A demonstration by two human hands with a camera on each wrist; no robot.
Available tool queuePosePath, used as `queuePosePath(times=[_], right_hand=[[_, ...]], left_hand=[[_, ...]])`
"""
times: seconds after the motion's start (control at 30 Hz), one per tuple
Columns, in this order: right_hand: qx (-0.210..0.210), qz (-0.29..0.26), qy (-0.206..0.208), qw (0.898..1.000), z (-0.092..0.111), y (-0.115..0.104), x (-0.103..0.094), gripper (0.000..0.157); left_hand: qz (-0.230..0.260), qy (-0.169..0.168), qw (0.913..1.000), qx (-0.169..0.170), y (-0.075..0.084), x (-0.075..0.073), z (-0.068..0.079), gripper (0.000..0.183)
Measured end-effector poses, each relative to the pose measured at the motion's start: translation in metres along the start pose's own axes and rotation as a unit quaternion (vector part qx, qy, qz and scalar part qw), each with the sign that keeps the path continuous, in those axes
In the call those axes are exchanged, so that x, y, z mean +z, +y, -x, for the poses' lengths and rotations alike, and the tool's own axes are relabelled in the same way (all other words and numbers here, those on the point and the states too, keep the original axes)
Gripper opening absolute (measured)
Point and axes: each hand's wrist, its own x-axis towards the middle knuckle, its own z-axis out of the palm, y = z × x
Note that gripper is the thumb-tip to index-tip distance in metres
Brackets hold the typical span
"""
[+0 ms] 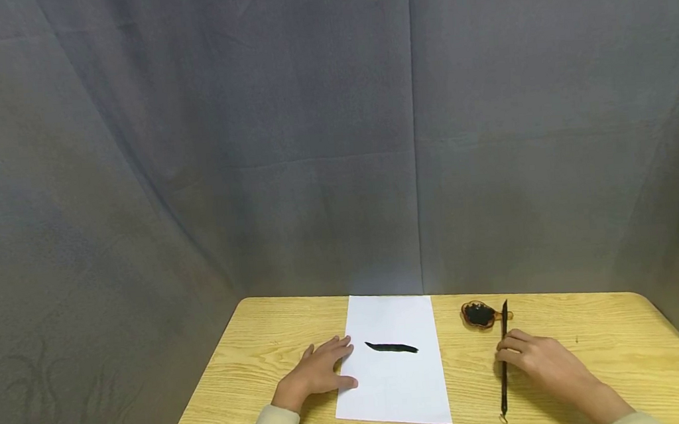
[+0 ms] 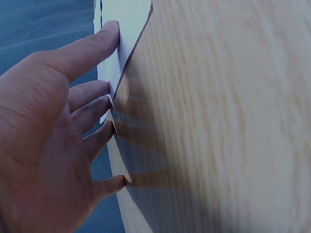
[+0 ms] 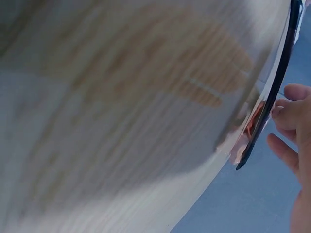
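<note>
A white sheet of paper lies on the table with one black brushstroke across it. My left hand rests at the sheet's left edge, fingers spread, thumb and fingertips on the paper; the left wrist view shows this hand from the palm side. To the right of the paper, my right hand pinches a dark calligraphy brush about its middle. Its dark bristle end points away from me, and a small loop hangs at the near end. In the right wrist view the brush runs past the fingertips.
A small brown dish with black ink sits at the back right, its handle passing under or behind the brush. The wooden table ends at a grey curtain behind and at the sides.
</note>
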Motion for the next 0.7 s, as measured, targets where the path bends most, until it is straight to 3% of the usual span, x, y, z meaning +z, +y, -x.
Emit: queuePosePath(times=[0.2, 0.4, 0.57, 0.63, 0.7], right_hand=[[0.031, -0.012, 0.005, 0.999, 0.003, 0.005, -0.003, 0.038], [0.063, -0.029, 0.025, 0.997, 0.006, 0.010, -0.005, 0.065], [0.106, -0.023, 0.049, 0.993, 0.008, 0.014, -0.010, 0.059], [0.138, -0.024, 0.051, 0.989, 0.009, 0.015, -0.014, 0.045], [0.180, -0.027, 0.048, 0.982, 0.009, 0.016, -0.018, 0.020]], left_hand=[[-0.003, 0.000, 1.0000, 0.000, 0.000, 0.001, -0.002, 0.080], [-0.002, 0.000, 1.0000, -0.004, 0.000, 0.000, -0.002, 0.083], [0.003, -0.003, 1.0000, -0.006, 0.001, 0.001, -0.002, 0.081], [0.009, -0.004, 0.9999, -0.006, 0.003, 0.001, -0.002, 0.080], [0.014, -0.003, 0.9999, -0.006, 0.003, 0.001, -0.002, 0.079]])
